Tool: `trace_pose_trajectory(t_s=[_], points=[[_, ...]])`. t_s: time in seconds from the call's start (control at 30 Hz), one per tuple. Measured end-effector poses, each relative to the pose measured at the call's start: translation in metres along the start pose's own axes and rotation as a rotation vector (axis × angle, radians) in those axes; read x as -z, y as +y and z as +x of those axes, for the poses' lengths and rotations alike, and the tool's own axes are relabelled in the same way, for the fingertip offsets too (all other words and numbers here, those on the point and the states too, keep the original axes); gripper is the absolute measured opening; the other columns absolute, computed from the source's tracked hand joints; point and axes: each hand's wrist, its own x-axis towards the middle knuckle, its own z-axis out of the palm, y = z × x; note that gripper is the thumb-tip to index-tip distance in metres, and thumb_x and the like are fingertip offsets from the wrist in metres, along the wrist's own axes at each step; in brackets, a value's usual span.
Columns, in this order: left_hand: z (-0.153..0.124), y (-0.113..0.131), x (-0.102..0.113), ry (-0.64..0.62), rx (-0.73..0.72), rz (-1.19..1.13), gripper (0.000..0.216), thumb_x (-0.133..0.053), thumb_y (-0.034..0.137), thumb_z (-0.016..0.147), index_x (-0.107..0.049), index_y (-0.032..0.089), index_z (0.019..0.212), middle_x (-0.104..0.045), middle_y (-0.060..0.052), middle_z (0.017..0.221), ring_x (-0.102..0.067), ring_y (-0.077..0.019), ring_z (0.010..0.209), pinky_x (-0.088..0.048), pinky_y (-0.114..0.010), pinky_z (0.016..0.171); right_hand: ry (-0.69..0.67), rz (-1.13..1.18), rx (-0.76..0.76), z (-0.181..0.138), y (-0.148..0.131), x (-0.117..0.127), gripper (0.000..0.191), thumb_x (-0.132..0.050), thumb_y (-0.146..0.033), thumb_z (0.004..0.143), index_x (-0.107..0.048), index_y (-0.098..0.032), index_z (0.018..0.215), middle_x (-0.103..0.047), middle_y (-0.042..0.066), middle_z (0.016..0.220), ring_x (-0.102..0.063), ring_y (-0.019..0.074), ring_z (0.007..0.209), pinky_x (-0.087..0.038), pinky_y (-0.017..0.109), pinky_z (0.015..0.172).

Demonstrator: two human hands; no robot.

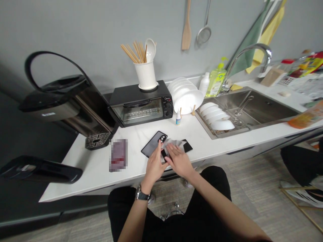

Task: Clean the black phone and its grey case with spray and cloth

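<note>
A black smartphone [188, 146] lies flat near the counter's front edge, partly covered by a light grey cloth [179, 143]. On top of the cloth is my right hand [179, 160], its fingers laid together and pressing it against the phone. My left hand [155, 165] grips the phone's left end between thumb and fingers; the exact contact is partly hidden. Just left of the phone, by my left fingertips, rests a dark phone case [152, 144] with camera cutouts. A small white bottle with a blue label [178, 118] stands behind them.
A blurred-out purple item [118, 155] lies to the left, near a black drink dispenser [73, 97]. Behind are a toaster oven [142, 104] with a utensil holder [146, 74], and racked plates [188, 99]. Right is the sink [267, 107] with bowls [217, 117].
</note>
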Motion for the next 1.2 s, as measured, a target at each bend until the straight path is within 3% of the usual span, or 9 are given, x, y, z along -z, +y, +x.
trace_pose_trajectory(t_s=[0.1,0.17,0.33,0.5,0.67,0.77,0.87,1.07,1.2], points=[[-0.002,-0.004,0.0,-0.002,-0.039,0.009,0.102,-0.058,0.01,0.09,0.006,0.027,0.168,-0.038,-0.016,0.167,-0.045,-0.0278,0.151,-0.04,-0.05,0.122,-0.057,0.107,0.094,-0.013,-0.028,-0.002,0.056,-0.046,-0.038,0.108,-0.048,-0.006,0.154,-0.05,0.019,0.158,-0.048,0.0282,0.148,-0.038,0.049,0.125],[-0.002,-0.005,0.0,-0.012,-0.017,0.013,0.108,-0.062,0.008,0.086,0.007,0.027,0.168,-0.038,-0.015,0.167,-0.044,-0.0282,0.151,-0.04,-0.05,0.122,-0.082,0.156,0.106,-0.028,-0.027,0.006,0.054,-0.047,-0.037,0.108,-0.048,-0.012,0.156,-0.052,0.015,0.157,-0.05,0.0251,0.147,-0.039,0.047,0.125],[0.001,-0.001,0.001,-0.018,0.039,0.025,0.121,-0.079,0.02,0.083,0.006,0.032,0.167,-0.042,-0.013,0.165,-0.055,-0.0288,0.141,-0.045,-0.048,0.118,-0.054,0.094,0.024,-0.054,0.028,0.036,0.047,-0.045,-0.03,0.109,-0.05,-0.025,0.155,-0.054,0.006,0.157,-0.051,0.0235,0.146,-0.041,0.05,0.123],[0.003,0.002,0.001,-0.019,0.026,0.033,0.123,-0.083,0.027,0.083,0.006,0.033,0.167,-0.044,-0.013,0.164,-0.056,-0.0298,0.14,-0.045,-0.049,0.118,0.041,-0.065,-0.116,-0.031,0.07,0.041,0.048,-0.043,-0.037,0.109,-0.054,-0.017,0.152,-0.056,0.013,0.154,-0.054,0.0289,0.143,-0.043,0.054,0.121],[0.0,-0.002,-0.001,-0.009,0.008,0.031,0.114,-0.077,0.023,0.086,0.001,0.033,0.168,-0.042,-0.012,0.165,-0.051,-0.0294,0.145,-0.044,-0.049,0.119,0.011,-0.029,-0.046,0.0,0.024,0.015,0.057,-0.049,-0.045,0.107,-0.056,-0.007,0.148,-0.054,0.021,0.154,-0.05,0.0333,0.146,-0.038,0.057,0.124],[-0.001,-0.006,-0.001,-0.005,-0.053,0.052,0.109,-0.068,0.012,0.087,0.002,0.03,0.168,-0.037,-0.015,0.168,-0.046,-0.0288,0.15,-0.042,-0.049,0.121,-0.057,0.092,0.074,-0.005,-0.016,0.003,0.062,-0.052,-0.047,0.105,-0.052,-0.006,0.151,-0.052,0.02,0.155,-0.048,0.0305,0.148,-0.036,0.053,0.126],[-0.002,-0.005,0.0,-0.009,-0.046,0.069,0.112,-0.066,0.005,0.083,0.003,0.03,0.168,-0.037,-0.016,0.168,-0.047,-0.0291,0.149,-0.043,-0.049,0.12,-0.087,0.177,0.109,-0.024,-0.027,0.005,0.058,-0.052,-0.043,0.106,-0.049,-0.011,0.154,-0.053,0.017,0.156,-0.049,0.0273,0.148,-0.037,0.052,0.126],[0.0,0.001,0.001,-0.004,0.027,0.047,0.115,-0.083,0.023,0.082,-0.007,0.036,0.168,-0.04,-0.01,0.167,-0.052,-0.0288,0.145,-0.043,-0.046,0.121,-0.063,0.141,0.028,-0.06,0.028,0.032,0.047,-0.044,-0.031,0.109,-0.05,-0.026,0.155,-0.053,0.008,0.157,-0.051,0.0249,0.146,-0.04,0.054,0.124],[0.001,0.002,0.002,-0.026,0.018,0.053,0.111,-0.083,0.025,0.083,-0.012,0.038,0.167,-0.041,-0.007,0.167,-0.05,-0.0274,0.147,-0.041,-0.045,0.123,0.005,0.012,-0.093,-0.049,0.067,0.042,0.047,-0.04,-0.035,0.11,-0.051,-0.025,0.155,-0.054,0.008,0.157,-0.053,0.0257,0.145,-0.037,0.055,0.125]])
